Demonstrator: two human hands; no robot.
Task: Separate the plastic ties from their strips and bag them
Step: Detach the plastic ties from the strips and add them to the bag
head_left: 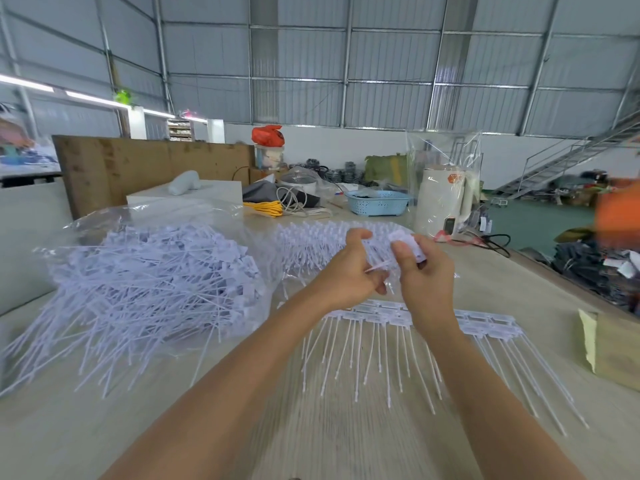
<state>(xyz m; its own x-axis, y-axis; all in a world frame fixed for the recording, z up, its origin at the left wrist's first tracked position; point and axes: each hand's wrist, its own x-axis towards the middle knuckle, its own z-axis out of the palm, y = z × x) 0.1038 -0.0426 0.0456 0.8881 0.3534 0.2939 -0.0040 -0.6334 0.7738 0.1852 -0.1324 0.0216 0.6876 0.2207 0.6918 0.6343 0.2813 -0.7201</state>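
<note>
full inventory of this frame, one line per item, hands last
bag of loose ties: one, clear bag, white ties, table left
tie strips: several, white, table near, under the wrists
strip stack: one, white, behind the hands
basket: one, light blue, table far
kettle: one, white, right of basket
yellow cord: one coil, table far
red bag: one, on a far tub
left hand: grips ties
right hand: pinches a tie head

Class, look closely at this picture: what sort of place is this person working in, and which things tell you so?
Probably a small factory or warehouse workshop. The corrugated metal roof on steel frames, the clear bag of plastic ties heaped on the worktable, and the metal staircase all suggest it.
</note>
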